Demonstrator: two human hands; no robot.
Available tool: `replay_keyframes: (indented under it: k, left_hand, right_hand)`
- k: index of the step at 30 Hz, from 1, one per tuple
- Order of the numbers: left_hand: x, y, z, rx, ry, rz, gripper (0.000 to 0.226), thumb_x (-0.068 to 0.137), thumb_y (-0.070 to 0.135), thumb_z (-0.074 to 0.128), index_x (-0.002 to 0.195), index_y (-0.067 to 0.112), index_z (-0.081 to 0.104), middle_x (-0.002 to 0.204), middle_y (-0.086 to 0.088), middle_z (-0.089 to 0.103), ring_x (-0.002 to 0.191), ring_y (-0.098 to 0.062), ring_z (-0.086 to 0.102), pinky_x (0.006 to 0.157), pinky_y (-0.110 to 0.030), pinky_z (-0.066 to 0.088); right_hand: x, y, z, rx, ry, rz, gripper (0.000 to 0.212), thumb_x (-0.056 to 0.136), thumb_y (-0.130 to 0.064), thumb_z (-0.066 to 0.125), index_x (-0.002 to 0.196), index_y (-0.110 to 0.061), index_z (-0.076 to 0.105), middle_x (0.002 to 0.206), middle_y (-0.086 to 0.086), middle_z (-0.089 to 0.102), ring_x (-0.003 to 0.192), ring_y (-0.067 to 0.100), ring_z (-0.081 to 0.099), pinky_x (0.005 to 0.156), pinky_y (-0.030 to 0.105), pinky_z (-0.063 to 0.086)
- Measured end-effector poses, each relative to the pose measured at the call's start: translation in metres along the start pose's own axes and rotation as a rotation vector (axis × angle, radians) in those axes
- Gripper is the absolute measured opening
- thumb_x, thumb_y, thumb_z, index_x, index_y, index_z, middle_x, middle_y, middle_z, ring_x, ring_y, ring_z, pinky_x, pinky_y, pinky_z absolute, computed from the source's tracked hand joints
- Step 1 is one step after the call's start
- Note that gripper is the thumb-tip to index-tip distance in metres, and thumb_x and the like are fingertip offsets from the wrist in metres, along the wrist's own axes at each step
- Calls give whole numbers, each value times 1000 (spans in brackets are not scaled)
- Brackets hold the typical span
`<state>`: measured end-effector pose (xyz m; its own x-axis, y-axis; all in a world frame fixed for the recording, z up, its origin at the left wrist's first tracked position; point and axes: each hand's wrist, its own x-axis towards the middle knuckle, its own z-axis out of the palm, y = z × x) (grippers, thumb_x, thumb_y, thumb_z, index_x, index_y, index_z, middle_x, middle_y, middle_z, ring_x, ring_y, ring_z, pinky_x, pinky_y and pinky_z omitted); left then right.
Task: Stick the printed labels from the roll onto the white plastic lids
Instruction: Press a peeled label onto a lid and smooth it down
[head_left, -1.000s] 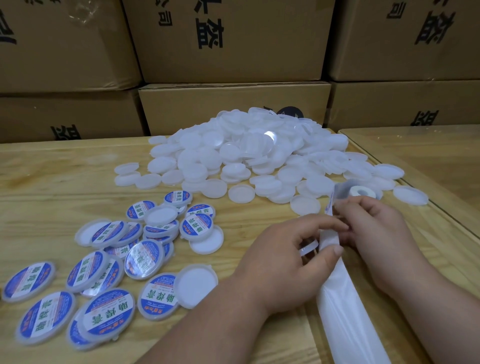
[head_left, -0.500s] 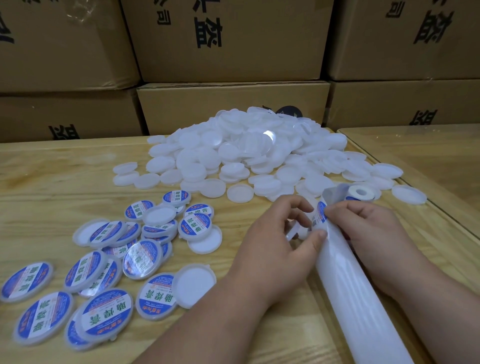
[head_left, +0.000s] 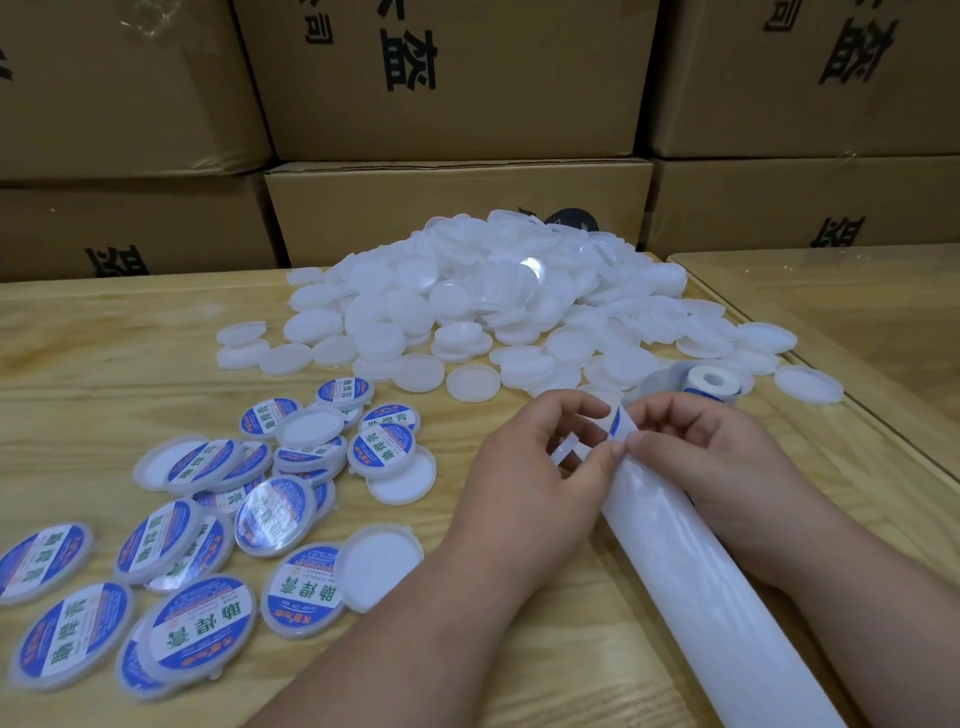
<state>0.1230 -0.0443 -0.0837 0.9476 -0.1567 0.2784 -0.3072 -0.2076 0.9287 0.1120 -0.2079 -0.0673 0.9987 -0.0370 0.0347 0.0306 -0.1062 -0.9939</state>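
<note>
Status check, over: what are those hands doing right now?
Left hand holds a lid. Both hands' fingers on the label; right hand at the backing strip. Nothing in the way.

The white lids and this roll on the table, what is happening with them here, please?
A person is labelling lids by hand. Both hands meet at the backing strip: the right hand holds the strip, and the left hand pinches the blue label at its edge, with a lid between its fingers. The label roll lies just beyond. Labelled lids lie at the left; the unlabelled pile waits behind.
</note>
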Motion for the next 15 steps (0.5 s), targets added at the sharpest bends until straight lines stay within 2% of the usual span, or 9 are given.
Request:
replay_keyframes:
  k: [5,8,9,11,15]
  left_hand:
    - [1,-1,1,-14,24,-15,19,89,26,72,101,39,66,89,25,69,87,5,63,69,-8,46]
    - [0,-1,1,-6,43,-14,18,90,25,70,100,39,66,89,24,69,84,3,64,67,-8,45]
    - [1,-1,1,-5,56,-13,17,91,24,69,99,39,66,89,23,69,82,3,64,65,-8,44]
    - [2,-2,1,-22,89,-11,18,92,21,66,95,39,67,88,20,70,73,-1,64,62,-10,45]
    - [5,-2,0,-82,207,-45,25,92,14,62,84,35,72,83,24,70,62,4,60,56,-8,46]
  right_hand:
    - [-1,1,0,-3,-58,-44,31,92,0,65,78,-26,76,73,5,64,69,16,61,65,28,50]
    - [0,3,1,8,-74,-73,28,86,-6,71,76,-31,75,66,-4,61,61,8,58,58,20,49]
    - [0,3,1,16,-74,-75,26,82,-8,70,76,-32,75,66,-5,61,61,9,57,58,21,49]
    - [1,4,0,25,-68,-75,21,74,-14,65,80,-33,74,69,0,60,66,18,55,63,31,47]
    - [1,5,-3,25,-48,-76,30,70,-14,59,86,-37,69,72,7,52,69,27,45,68,44,39]
